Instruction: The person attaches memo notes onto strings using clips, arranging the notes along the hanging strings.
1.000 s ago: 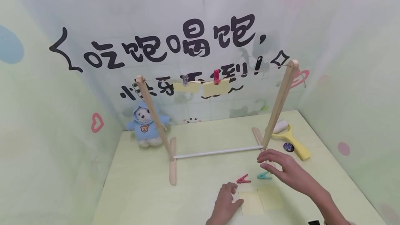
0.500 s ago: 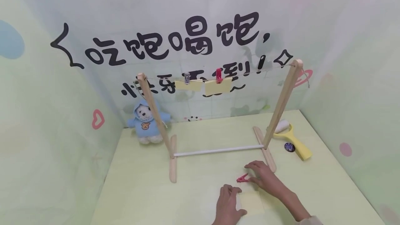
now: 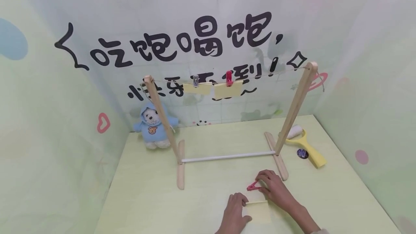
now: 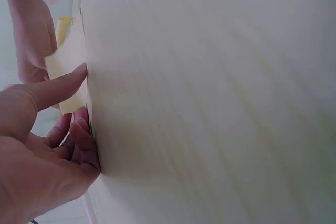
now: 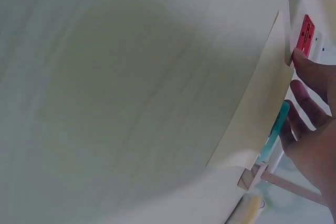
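My left hand [image 3: 233, 214] holds a pale yellow sticky note [image 3: 259, 213] by its left side, thumb at the near corner and fingers at the far one. The note's far edge is raised. In the left wrist view the note [image 4: 71, 61] bends up off the table beside the thumb. My right hand [image 3: 277, 192] pinches a red clothespin [image 3: 251, 187] by its handle ends. The right wrist view has the red clothespin [image 5: 305, 34] at the thumb tip and a teal clothespin [image 5: 276, 129] by the other fingers. Another sticky note [image 5: 252, 93] lies under the right hand.
Behind the hands stands a wooden frame [image 3: 294, 109] with a string, where a grey clothespin [image 3: 195, 81] and a red one [image 3: 229, 78] hold two notes. A plush toy [image 3: 154, 127] sits back left. At right lie a yellow lint roller [image 3: 308, 149] and a dark round object [image 3: 302, 153].
My right hand has come left and down to the red clothespin and taken hold of it. The far edge of the note by my left hand has lifted.
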Available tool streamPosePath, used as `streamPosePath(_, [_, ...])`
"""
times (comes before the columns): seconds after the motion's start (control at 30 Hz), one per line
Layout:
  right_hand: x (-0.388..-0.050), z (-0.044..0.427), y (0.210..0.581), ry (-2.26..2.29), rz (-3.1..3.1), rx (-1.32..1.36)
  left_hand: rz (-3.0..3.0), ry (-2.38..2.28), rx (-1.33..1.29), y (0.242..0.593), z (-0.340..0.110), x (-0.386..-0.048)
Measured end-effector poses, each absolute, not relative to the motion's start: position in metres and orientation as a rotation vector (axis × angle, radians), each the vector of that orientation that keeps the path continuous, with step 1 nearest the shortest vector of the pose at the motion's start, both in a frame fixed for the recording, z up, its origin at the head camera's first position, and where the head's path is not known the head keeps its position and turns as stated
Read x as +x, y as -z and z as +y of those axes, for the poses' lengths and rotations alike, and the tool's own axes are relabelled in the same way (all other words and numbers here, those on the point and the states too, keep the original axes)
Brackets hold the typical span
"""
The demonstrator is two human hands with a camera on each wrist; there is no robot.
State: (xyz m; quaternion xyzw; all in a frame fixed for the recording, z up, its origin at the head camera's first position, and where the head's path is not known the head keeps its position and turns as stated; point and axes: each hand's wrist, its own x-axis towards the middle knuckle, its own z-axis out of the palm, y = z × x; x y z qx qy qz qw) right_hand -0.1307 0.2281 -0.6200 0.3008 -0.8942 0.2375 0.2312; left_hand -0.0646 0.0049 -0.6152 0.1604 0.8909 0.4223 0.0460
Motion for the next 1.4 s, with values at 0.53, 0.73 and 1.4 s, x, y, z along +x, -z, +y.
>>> streamPosePath(0.53, [-0.112, 0.218, 0.607, -1.159, -2.508, 0.518, 2.55, -1.414, 0.48, 0.614, -0.004, -0.068])
streamPosePath(0.73, [-0.114, 0.213, 0.594, -1.371, -2.521, 0.464, 2.515, -1.518, 0.402, 0.62, -0.007, -0.071])
streamPosePath(1.4, [-0.157, 0.216, 0.451, -1.332, -2.311, 0.777, 2.503, -1.834, 0.454, 0.562, -0.017, -0.106])
